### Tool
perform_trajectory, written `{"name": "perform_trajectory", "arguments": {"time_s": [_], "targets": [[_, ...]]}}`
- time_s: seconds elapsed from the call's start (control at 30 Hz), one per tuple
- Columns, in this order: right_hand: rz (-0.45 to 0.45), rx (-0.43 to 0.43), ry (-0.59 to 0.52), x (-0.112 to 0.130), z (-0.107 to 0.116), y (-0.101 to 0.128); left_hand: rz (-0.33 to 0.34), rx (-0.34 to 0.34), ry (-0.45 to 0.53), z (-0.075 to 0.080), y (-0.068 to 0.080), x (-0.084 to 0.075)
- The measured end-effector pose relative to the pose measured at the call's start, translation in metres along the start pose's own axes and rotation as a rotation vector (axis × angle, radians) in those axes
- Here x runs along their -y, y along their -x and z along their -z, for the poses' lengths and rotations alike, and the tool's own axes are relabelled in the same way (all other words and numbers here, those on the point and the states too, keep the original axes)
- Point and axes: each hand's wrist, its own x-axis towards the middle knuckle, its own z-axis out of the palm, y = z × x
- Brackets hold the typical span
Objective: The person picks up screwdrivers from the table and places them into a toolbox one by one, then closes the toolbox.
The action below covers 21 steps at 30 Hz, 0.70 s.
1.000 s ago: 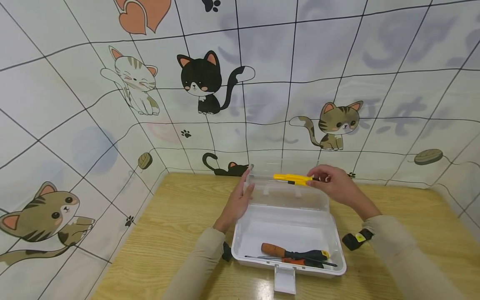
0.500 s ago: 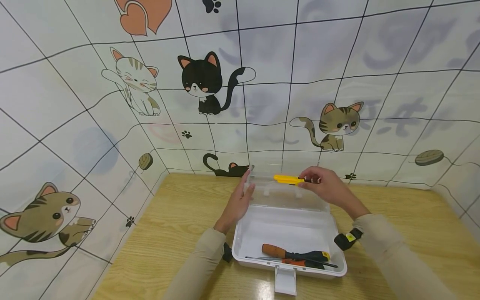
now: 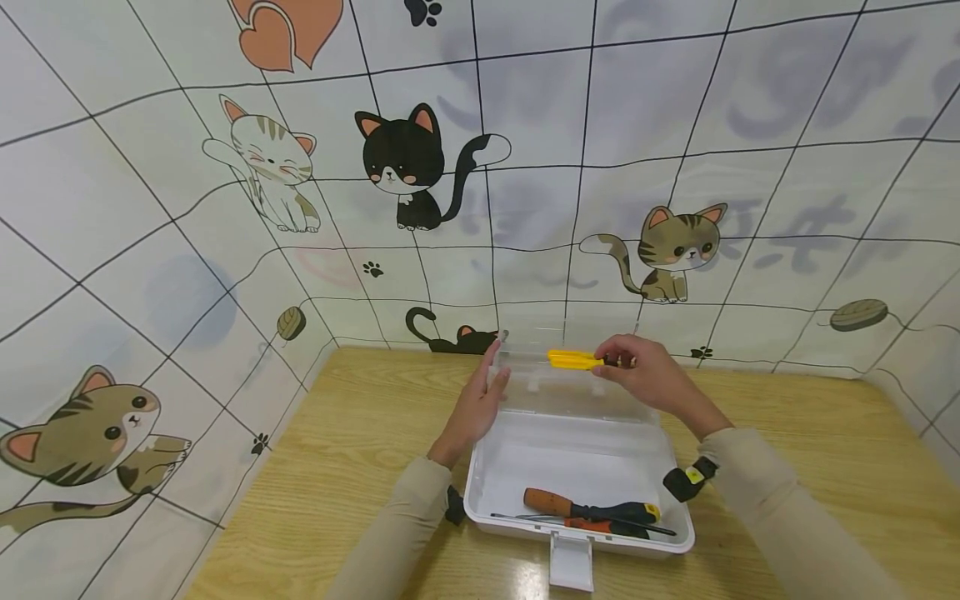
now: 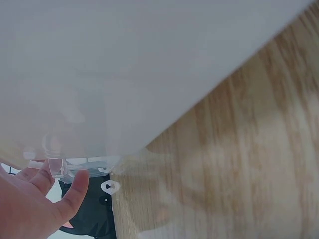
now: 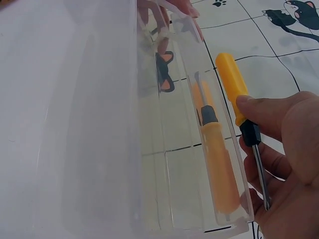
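A white toolbox (image 3: 570, 446) lies open on the table, its clear lid (image 3: 558, 398) tilted back. At the lid's left edge, my left hand (image 3: 472, 412) holds it, thumb on the near side. My right hand (image 3: 651, 373) pinches a yellow screwdriver (image 5: 231, 79) by the handle beside the lid's outer strip. Its shaft points down toward the palm in the right wrist view. Behind the clear plastic there shows a second yellow screwdriver (image 5: 220, 172), its shaft pointing the opposite way. Inside the box lie a brown-handled screwdriver (image 3: 546, 502) and other screwdrivers with black-yellow and red-black handles.
The toolbox's white latch (image 3: 572, 560) hangs down at its front. Wood-patterned table (image 3: 375, 408) surrounds the box. A cat-printed wall covering (image 3: 540, 200) rises just behind the lid and along the left side.
My right hand has moved a little to the left with the yellow screwdriver, bringing it closer over the lid. My left hand has stayed at the lid's edge.
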Motion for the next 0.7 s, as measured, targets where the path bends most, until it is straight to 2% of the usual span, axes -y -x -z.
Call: {"name": "perform_trajectory", "arguments": {"time_s": [0.7], "targets": [[0.0,0.014,0.02,0.0,-0.0031,0.0011,0.027,0.001,-0.013,0.0002,0.0017,-0.0036]]}}
